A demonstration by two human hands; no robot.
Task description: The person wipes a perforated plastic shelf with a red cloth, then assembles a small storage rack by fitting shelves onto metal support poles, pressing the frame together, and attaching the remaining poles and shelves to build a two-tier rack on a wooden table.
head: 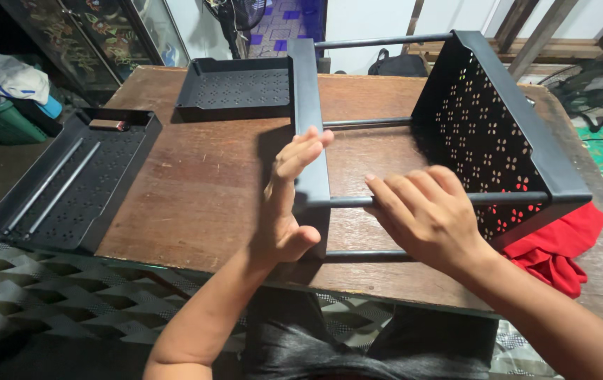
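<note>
**Two hands steadying a half-built metal rack**

Two bare hands work at a black metal rack frame (456,127) lying on its side on the wooden counter (203,190). The left hand (289,204) presses flat against the outer face of the near end panel (310,127), fingers (301,151) together and straight, holding nothing. The right hand (428,214) lies over the front rod (357,201) where it meets that panel, fingers curled loosely on it.

The perforated far panel (491,134) tilts above a red cloth (561,246). Two loose perforated trays rest to the left: one (238,88) at the counter's back, another (62,190) overhanging the left edge with two spare rods (48,186) inside.

Likely risks: the near panel could slip off the rod ends if the left hand's push goes off-line, and the overhanging tray could tip off the counter if it is jolted.
</note>
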